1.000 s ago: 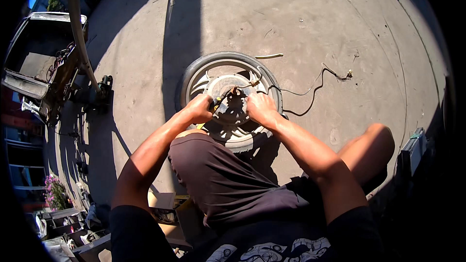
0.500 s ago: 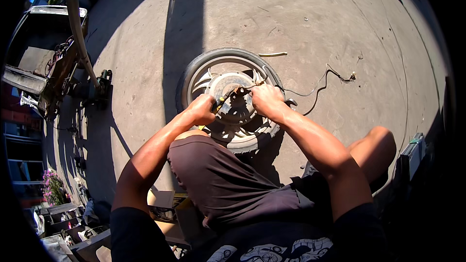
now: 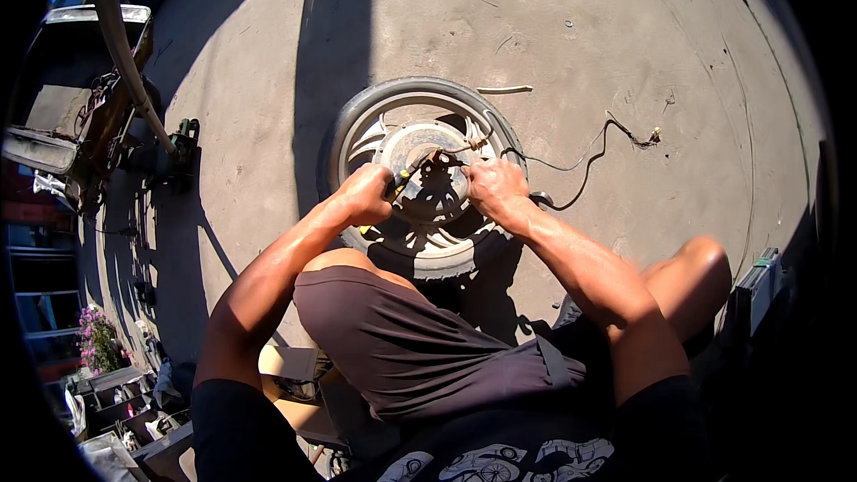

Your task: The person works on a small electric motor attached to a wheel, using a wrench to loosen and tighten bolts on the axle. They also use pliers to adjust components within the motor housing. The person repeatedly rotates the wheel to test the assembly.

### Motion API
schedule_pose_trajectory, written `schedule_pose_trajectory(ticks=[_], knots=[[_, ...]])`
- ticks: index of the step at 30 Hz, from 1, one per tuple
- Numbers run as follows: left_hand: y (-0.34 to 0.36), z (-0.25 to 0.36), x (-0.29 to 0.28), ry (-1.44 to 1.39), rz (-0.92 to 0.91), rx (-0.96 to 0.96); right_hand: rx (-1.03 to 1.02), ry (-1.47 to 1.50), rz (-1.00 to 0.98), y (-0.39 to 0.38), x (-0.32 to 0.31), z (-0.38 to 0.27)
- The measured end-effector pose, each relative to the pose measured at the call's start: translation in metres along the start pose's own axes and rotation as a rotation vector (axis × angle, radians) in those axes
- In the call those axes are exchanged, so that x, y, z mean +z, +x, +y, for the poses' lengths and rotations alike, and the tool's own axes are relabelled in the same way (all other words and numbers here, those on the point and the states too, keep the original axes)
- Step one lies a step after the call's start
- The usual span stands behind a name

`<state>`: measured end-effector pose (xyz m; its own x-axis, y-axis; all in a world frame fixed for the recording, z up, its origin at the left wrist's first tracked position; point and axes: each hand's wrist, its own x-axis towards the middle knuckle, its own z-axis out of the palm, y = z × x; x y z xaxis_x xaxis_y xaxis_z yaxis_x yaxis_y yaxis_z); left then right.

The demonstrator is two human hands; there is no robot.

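Note:
A spoked wheel with a tyre lies flat on the ground in front of my knees, its round hub facing up. My left hand is closed around black-and-yellow-handled pliers, which slant up toward the hub's middle. At the hub's right side, my right hand is closed, fingertips pinched over the hub. What they grip is too small and dark to make out. A light-coloured cable bends across the hub just above those fingers. Shadow hides part of the hub centre.
A dark wire runs from the wheel rightward over the concrete, ending in loose strands. One pale strip lies beyond the tyre. Worn vehicle parts stand at left. An open cardboard box and a compartmented tray sit lower left.
My right hand has shifted slightly down, and the light cable now shows free above its fingers. My left hand has moved a little left and up with the pliers.

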<state>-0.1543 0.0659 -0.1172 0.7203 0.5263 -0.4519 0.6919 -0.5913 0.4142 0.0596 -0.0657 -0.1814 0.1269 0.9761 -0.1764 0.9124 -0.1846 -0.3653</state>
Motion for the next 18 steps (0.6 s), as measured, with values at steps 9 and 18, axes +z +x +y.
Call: schedule_pose_trajectory(ticks=[9, 18], knots=[[-0.002, -0.005, 0.004, 0.052, 0.003, -0.050, -0.113, -0.046, -0.019, 0.019, -0.009, 0.007], [-0.009, 0.007, 0.003, 0.032, -0.048, -0.055, -0.029, -0.040, 0.000, 0.009, -0.002, 0.010]])
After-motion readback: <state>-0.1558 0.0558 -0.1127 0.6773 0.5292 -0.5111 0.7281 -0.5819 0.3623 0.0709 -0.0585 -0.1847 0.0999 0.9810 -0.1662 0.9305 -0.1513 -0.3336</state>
